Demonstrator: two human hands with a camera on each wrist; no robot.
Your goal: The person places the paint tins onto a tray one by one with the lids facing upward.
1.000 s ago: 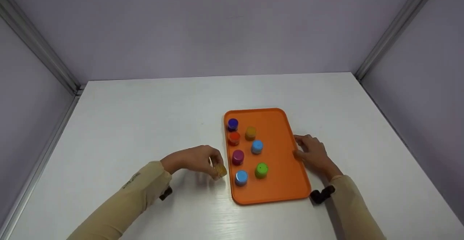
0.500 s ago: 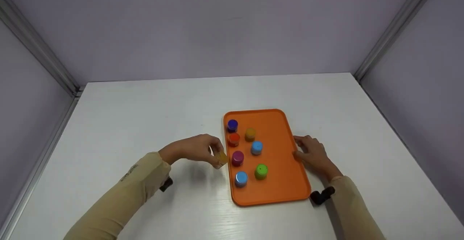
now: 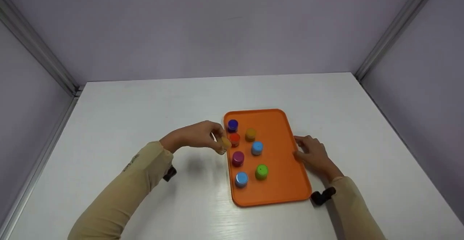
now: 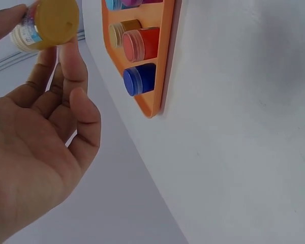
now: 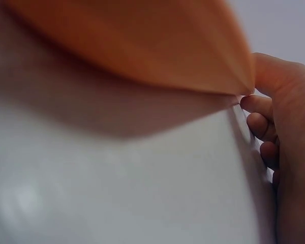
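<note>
The orange tray (image 3: pixel 286 167) has bare floor along its right half. The left hand (image 3: pixel 195 138) pinches a yellow-lidded jar (image 3: pixel 225 143) at the tray's left rim; the right hand (image 3: pixel 314 154) grips the right rim, fingers curled.

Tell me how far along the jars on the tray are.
Seven small jars already stand on the orange tray. The left hand holds a yellow-lidded jar in its grip above the tray's left edge, not yet set down. The right hand steadies the right rim.
</note>
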